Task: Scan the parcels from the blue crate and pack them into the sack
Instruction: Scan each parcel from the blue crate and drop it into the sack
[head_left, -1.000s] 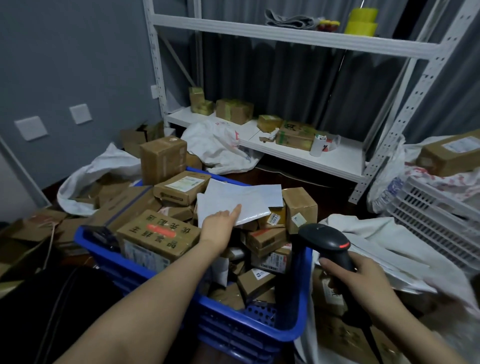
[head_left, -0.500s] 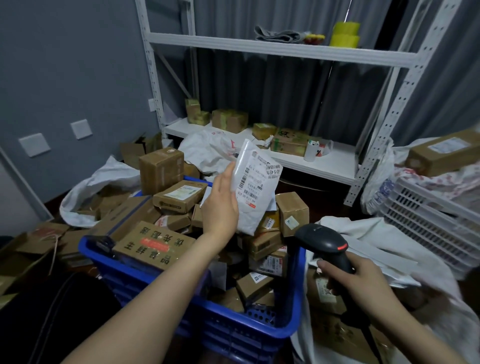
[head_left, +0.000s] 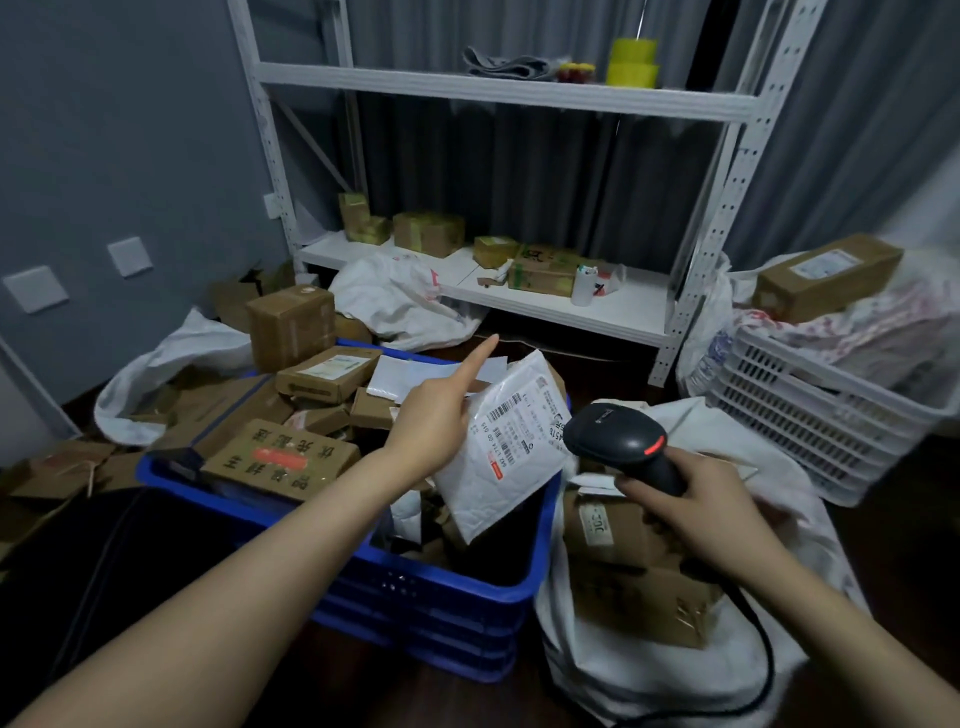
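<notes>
Both hands are occupied. A white mailer (head_left: 511, 460) is held up by the left hand (head_left: 434, 423), with the index finger stretched straight out and the remaining fingers tucked behind the packet, mostly hidden. A black scanner (head_left: 618, 441) is gripped by the right hand (head_left: 698, 501), fingers curled round its handle, and its head is turned toward the mailer's printed label. The mailer is kept above the right end of the blue crate (head_left: 519, 579), label upward, just beside the scanner's head. Whether the two touch cannot be told.

The scanning of this one parcel is judged to be the step in hand, and its packing is not yet done. A few brown boxes (head_left: 641, 597) are seen lying in the white sack (head_left: 623, 673), which is set open just beside the crate on its right. Many cardboard parcels (head_left: 280, 457) are heaped in the crate to its rim, so most of the work is judged to be left.
</notes>
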